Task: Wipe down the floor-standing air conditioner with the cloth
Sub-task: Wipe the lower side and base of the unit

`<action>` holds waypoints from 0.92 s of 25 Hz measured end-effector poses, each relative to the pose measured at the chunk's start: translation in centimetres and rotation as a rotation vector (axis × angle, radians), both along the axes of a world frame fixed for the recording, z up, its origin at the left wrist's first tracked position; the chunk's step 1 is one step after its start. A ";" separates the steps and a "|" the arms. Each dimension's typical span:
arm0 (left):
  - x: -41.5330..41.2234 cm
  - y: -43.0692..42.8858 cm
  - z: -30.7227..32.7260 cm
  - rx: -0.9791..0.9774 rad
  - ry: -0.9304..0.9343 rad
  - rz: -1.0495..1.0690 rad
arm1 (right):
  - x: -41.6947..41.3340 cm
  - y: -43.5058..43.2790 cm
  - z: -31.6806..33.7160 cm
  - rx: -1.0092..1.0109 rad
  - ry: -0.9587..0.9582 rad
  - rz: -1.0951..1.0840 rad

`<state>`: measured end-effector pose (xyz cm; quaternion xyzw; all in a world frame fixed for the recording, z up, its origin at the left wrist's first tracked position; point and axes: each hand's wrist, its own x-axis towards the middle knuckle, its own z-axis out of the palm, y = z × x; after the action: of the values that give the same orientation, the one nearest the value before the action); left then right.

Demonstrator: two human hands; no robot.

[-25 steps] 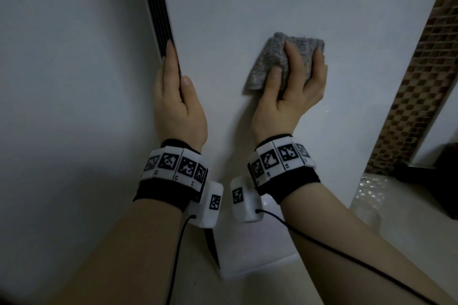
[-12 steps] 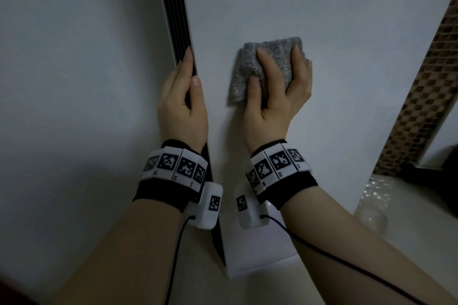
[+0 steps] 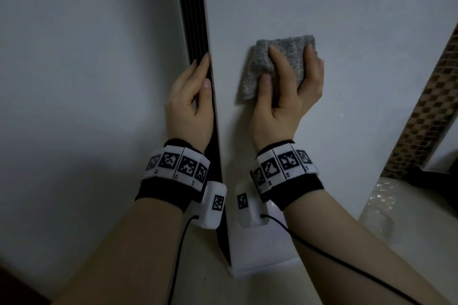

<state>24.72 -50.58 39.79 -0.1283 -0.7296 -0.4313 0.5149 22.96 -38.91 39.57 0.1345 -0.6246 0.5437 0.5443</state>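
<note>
The floor-standing air conditioner (image 3: 347, 20) is a tall white cabinet with a dark slatted strip (image 3: 194, 7) down its left side. A folded grey cloth (image 3: 288, 52) lies against the white front panel, a short way right of that edge. My right hand (image 3: 285, 96) grips the cloth and presses it on the panel, thumb at its lower left and fingers over its top and right side. My left hand (image 3: 188, 104) rests on the dark strip at the cabinet's corner, fingers straight along the slats.
A plain white wall (image 3: 86, 82) fills the left. The cabinet's white base (image 3: 262, 260) meets a pale floor. A brown mosaic tile column (image 3: 426, 106) stands at the right, with a clear crinkled plastic object (image 3: 379, 208) on the floor beside it.
My right hand has slid the cloth leftward across the front panel, closer to the dark-edged corner. My left hand has stayed on the corner strip.
</note>
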 end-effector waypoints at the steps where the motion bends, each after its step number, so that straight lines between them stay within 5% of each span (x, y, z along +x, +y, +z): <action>1: 0.0 -0.2 -0.1 0.005 -0.011 -0.010 | 0.2 -0.4 0.1 -0.008 -0.004 0.005; 13: -0.5 -0.9 0.9 0.083 -0.103 -0.199 | 0.2 -1.0 0.6 0.265 0.126 -0.048; 23: -0.1 -0.3 2.5 0.117 -0.083 -0.248 | -0.3 0.3 3.4 0.131 0.093 -0.024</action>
<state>24.57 -50.91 42.31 -0.1694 -0.7026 -0.5383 0.4335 22.70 -38.62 42.98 0.1873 -0.6344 0.4881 0.5694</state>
